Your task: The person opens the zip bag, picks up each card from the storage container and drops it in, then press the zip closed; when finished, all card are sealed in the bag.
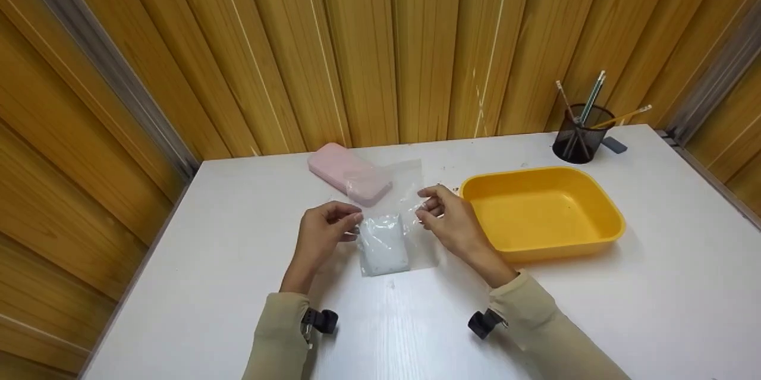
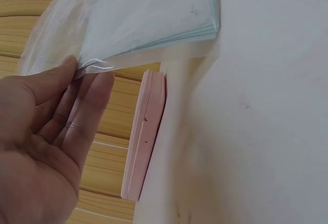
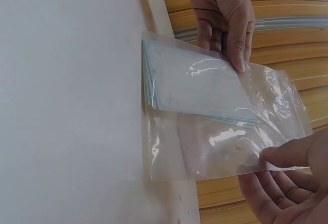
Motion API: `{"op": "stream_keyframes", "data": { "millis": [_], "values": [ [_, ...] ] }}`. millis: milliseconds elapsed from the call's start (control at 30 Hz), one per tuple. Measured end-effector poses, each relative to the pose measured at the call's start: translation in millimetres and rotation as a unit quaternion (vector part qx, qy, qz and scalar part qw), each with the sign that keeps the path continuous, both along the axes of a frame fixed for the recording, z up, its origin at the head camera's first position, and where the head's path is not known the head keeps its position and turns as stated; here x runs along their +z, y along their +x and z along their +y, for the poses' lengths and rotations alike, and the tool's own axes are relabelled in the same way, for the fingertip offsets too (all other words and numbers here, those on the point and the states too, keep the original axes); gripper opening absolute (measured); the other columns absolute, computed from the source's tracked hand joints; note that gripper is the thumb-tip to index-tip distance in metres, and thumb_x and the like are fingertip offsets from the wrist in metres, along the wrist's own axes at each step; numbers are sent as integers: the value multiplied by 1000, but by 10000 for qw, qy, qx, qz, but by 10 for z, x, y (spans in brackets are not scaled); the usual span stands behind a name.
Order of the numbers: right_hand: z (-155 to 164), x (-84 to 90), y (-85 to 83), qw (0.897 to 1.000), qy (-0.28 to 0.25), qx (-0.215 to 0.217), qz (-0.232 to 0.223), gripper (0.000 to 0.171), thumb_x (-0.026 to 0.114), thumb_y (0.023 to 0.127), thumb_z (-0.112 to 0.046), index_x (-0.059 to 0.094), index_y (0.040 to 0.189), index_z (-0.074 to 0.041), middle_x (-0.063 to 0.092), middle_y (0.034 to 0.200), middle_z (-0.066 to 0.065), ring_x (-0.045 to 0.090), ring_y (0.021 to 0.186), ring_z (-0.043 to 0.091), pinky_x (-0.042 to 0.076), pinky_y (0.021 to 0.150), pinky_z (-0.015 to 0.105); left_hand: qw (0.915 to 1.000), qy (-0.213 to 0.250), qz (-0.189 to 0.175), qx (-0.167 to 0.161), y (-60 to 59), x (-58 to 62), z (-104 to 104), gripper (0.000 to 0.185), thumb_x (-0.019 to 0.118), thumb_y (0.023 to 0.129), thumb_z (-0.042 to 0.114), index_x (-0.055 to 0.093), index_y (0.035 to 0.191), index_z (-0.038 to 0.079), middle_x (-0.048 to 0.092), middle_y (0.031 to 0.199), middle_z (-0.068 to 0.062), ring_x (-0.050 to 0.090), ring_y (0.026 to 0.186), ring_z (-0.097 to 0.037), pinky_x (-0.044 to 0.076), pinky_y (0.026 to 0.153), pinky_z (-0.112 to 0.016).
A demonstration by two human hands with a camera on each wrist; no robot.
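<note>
A clear plastic bag (image 3: 220,157) holds a stack of thin, pale bluish-white sheets (image 1: 383,243). The stack lies along the left part of the bag. My left hand (image 1: 321,234) pinches the bag's left edge beside the stack, thumb on top and fingers beneath. On the other side, my right hand (image 1: 458,225) pinches the right edge between thumb and fingers. In the right wrist view the bag hangs stretched between both hands, its lower end close to the table. The bag's upper end overlaps a pink case (image 1: 336,169) in the head view.
A yellow tray (image 1: 550,252) stands just right of my right hand. Behind it are a black mesh cup (image 1: 574,148) with several pencils and a small dark block (image 1: 615,144). The white table (image 1: 226,267) meets a wood-patterned wall (image 1: 368,47) at the back.
</note>
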State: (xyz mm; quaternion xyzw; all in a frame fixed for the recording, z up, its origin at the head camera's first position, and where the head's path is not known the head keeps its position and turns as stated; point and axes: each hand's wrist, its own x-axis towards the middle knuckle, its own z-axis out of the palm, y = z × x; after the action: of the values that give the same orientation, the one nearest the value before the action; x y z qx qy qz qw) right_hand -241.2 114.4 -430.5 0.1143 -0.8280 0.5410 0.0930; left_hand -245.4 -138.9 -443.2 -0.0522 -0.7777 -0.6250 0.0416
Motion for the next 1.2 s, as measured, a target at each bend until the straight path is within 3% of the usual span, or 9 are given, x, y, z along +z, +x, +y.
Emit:
{"op": "stream_keyframes", "data": {
  "millis": [333,533,867,1067,1200],
  "values": [
    [-22,-120,8,9978,589,-143,-272,32,73,92,8,64,123,8,68,88,5,65,78,19,55,66,20,9974,-479,-300,-445,-34,-80,-53,9,76,95,-4,76,104,-5,74,93,-11,72,78,-20,65,72,-35],
    [-17,-172,14,9940,975,-215,-449,38,72,91,6,62,127,8,68,85,3,64,77,18,53,66,26,9927,-858,-487,-699,-33,-123,-76,13,76,95,-2,76,107,-6,73,91,-9,70,77,-19,64,70,-33],
    [5,-216,16,9889,1281,-235,-714,56,76,86,3,56,138,9,67,90,6,64,78,20,53,71,32,9903,-1017,-703,-635,-32,-154,-34,20,81,89,-4,73,108,-6,72,89,-10,70,70,-17,64,64,-31],
    [9,-246,11,9861,1525,-236,-617,59,76,82,3,56,137,9,66,90,7,60,80,23,51,76,35,9904,-1023,-779,-514,-27,-174,-6,30,82,88,-5,70,115,-8,71,87,-11,73,69,-19,64,62,-32],
    [5,-252,11,9844,1559,-218,-783,57,78,82,3,57,136,9,65,94,10,60,85,25,53,80,39,9916,-943,-772,-438,-20,-200,1,34,81,86,-8,68,118,-9,72,87,-12,74,71,-21,64,63,-32]
  ]
}}
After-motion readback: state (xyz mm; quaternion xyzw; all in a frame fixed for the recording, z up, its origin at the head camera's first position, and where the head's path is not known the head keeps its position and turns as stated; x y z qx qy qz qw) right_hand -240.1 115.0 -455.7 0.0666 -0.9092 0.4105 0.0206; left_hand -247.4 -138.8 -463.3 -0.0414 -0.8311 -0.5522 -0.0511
